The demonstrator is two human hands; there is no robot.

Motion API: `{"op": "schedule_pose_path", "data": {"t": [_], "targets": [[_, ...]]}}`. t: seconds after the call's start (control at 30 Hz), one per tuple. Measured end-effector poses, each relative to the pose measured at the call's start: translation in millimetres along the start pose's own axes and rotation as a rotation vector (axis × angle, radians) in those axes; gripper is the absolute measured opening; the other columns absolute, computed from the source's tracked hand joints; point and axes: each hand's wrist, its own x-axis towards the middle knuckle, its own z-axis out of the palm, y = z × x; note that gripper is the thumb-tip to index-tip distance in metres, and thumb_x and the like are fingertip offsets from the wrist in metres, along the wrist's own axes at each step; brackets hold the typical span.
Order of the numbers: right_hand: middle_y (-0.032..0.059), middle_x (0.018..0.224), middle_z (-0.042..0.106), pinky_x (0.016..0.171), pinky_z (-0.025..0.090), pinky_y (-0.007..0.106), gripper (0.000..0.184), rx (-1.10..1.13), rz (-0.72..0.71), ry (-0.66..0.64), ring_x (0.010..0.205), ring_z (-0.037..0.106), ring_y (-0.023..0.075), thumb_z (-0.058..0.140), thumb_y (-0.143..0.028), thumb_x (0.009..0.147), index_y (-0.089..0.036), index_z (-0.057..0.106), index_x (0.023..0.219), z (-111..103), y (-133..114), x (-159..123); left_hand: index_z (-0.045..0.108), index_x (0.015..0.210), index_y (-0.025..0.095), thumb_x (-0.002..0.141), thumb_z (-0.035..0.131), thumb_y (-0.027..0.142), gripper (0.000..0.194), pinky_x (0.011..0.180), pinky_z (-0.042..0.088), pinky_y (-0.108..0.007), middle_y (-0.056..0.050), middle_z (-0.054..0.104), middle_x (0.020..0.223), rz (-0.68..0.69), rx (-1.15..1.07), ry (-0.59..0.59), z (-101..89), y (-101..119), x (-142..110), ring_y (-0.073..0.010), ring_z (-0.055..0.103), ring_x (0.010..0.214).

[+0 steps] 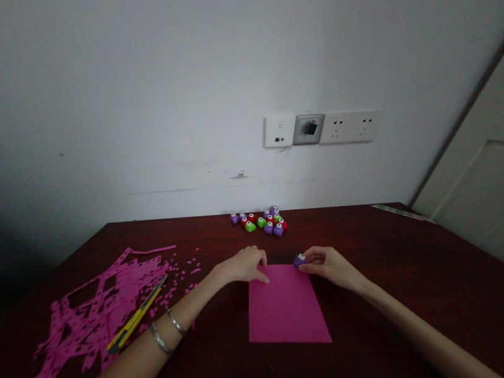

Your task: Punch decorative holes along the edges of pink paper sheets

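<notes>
My right grip (pixel 333 266) pinches one purple punch (pixel 298 262) at the top right corner of one pink sheet (pixel 287 312); my left grip (pixel 243 266) curls at its top left, whether pinching I can't tell. I see no holes there, so I judge work on this sheet hardly begun. Farther out on the desk (pixel 383 252): about a dozen more punches (pixel 261 222), one yellow knife (pixel 135 320), finished-looking holed strips (pixel 99 326) beyond counting.
</notes>
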Motion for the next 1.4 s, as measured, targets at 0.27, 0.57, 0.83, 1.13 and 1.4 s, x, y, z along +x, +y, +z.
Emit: {"op": "schedule_pose_path", "data": {"t": [0.27,0.57,0.83,1.13,1.4], "targets": [[0.0041,0.077,0.068,0.070,0.051,0.033,0.026,-0.068,0.006,0.037,0.073,0.064,0.0192,0.071,-0.037,0.062,-0.018,0.061,0.076,1.9,-0.1,-0.6,0.063,0.083,0.017,0.060,0.073,0.041,0.035,0.071,0.037,-0.026,-0.005,0.049,0.088,0.011,-0.039,0.044,6.6,-6.2,3.4,-0.0214,0.047,0.089],[0.0050,0.076,0.070,0.072,0.050,0.034,0.025,-0.009,0.034,0.042,0.073,0.064,0.0194,0.072,-0.035,0.060,-0.017,0.063,0.075,-0.1,-4.8,-1.1,0.058,0.087,0.014,0.059,0.073,0.031,0.036,0.056,0.037,-0.021,-0.002,0.059,0.077,0.069,-0.215,0.043,7.0,-7.1,3.5,-0.0137,0.053,0.067],[0.0031,0.077,0.070,0.072,0.050,0.033,0.027,-0.098,0.021,0.089,0.074,0.065,0.0191,0.072,-0.034,0.059,-0.018,0.065,0.079,-19.6,-1.8,0.0,0.068,0.076,0.014,0.065,0.061,0.019,0.014,0.057,0.040,-0.020,0.000,0.064,0.065,0.077,-0.422,0.027,-1.4,-11.1,3.3,-0.0107,0.055,0.059],[0.0038,0.074,0.068,0.066,0.047,0.031,0.022,-0.393,-0.045,0.138,0.070,0.062,0.0197,0.070,-0.034,0.062,-0.018,0.065,0.076,-21.5,-3.2,-4.2,0.068,0.074,0.013,0.065,0.063,0.022,0.014,0.059,0.041,-0.020,-0.002,0.066,0.066,0.088,-0.614,-0.001,-7.6,-16.9,1.2,-0.0112,0.057,0.061],[0.0036,0.074,0.067,0.065,0.047,0.030,0.022,-0.423,-0.060,0.133,0.070,0.062,0.0194,0.069,-0.036,0.064,-0.018,0.063,0.076,-18.0,-5.3,-5.9,0.068,0.073,0.012,0.064,0.064,0.021,0.013,0.058,0.041,-0.021,-0.002,0.065,0.065,0.074,-0.680,-0.006,-5.8,-19.8,2.5,-0.0104,0.055,0.060]]}}
